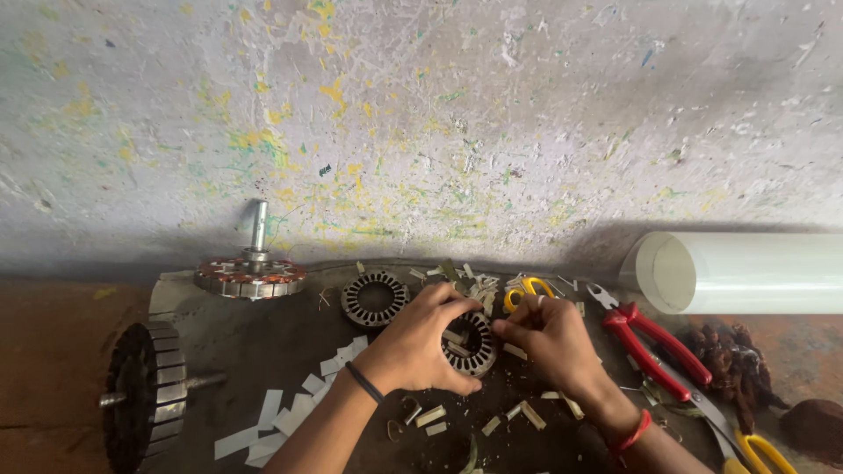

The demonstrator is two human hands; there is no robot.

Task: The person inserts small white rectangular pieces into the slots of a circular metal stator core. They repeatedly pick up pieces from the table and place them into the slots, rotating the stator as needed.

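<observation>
Stator (469, 344), ring-shaped, slotted, centre of work mat (263, 351); pale paper strips sit in its slots. Left hand (413, 347) cups its near/left rim, fingers curled over the top edge. Right hand (549, 338) pinched at its right rim, fingertips on a strip (exact grip hidden by fingers). Second stator (375, 298) just behind-left, apart. Paper slips (290, 408) fanned out to the left; cut scraps (439, 414) under wrists. Rotor w/ upright shaft (251, 274) at back-left; wound rotor (145, 395) on its side, far left. Yellow scissors (527, 288) behind hands. Red pliers (654, 347) to the right. White tube (746, 272) lying further right, against wall.
</observation>
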